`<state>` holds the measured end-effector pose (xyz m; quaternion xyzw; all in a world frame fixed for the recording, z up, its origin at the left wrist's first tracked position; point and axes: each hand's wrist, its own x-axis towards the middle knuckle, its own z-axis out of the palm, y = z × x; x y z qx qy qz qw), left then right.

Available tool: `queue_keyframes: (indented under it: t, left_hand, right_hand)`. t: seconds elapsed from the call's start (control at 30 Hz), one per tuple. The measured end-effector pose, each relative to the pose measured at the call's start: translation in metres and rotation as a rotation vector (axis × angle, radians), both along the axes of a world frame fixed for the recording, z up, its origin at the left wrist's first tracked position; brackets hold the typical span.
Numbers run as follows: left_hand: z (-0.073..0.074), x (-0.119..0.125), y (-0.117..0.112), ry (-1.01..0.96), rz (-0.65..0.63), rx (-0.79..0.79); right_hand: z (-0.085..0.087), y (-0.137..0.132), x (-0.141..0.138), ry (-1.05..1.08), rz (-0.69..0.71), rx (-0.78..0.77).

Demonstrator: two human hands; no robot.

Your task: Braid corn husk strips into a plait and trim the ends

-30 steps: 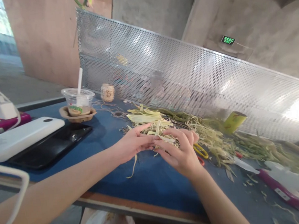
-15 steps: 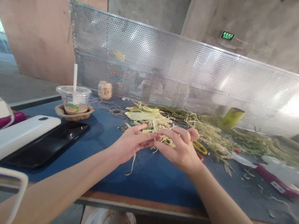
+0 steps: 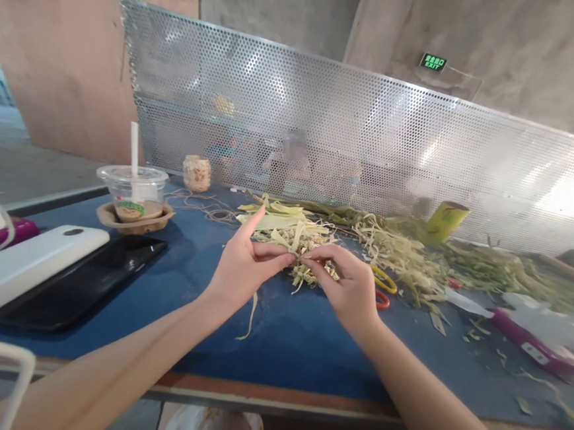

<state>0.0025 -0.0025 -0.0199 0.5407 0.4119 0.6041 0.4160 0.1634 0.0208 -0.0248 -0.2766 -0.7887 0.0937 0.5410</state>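
Above the blue tabletop, my left hand and my right hand meet fingertip to fingertip. Both are closed in a pinch on a pale husk strip, which sticks up between them. The left index finger points up, away from the pinch. Behind and below the fingers lies a heap of shredded dry husk, with wider pale green husk leaves at its back. One thin loose strand curls on the table under my left hand. Scissors with yellow and red handle loops rest beside my right hand, partly hidden.
To the left are a black phone, a white power bank and a lidded cup with straw in a cardboard holder. A wrapped jar and string stand behind. More husk fibres and a purple power strip lie right. A perforated metal screen borders the table.
My left index finger has lifted and spread upward. The right hand's fingers have curled in closer to the pinch. The pale strip now leans more, and the view has shifted slightly.
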Motion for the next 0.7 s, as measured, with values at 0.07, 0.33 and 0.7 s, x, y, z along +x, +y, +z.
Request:
queue_keyframes:
  t: [0.07, 0.33, 0.7]
  left_hand:
    - [0.002, 0.001, -0.001, -0.040, -0.015, -0.021]
    - [0.004, 0.004, 0.002, -0.097, -0.033, -0.165]
    - [0.003, 0.000, 0.005, -0.303, -0.130, -0.313]
  right_hand:
    - [-0.002, 0.001, 0.000, 0.025, 0.003, -0.060]
    - [-0.004, 0.003, -0.002, 0.010, 0.104, -0.145]
    - [-0.001, 0.009, 0.009, -0.327, 0.015, 0.371]
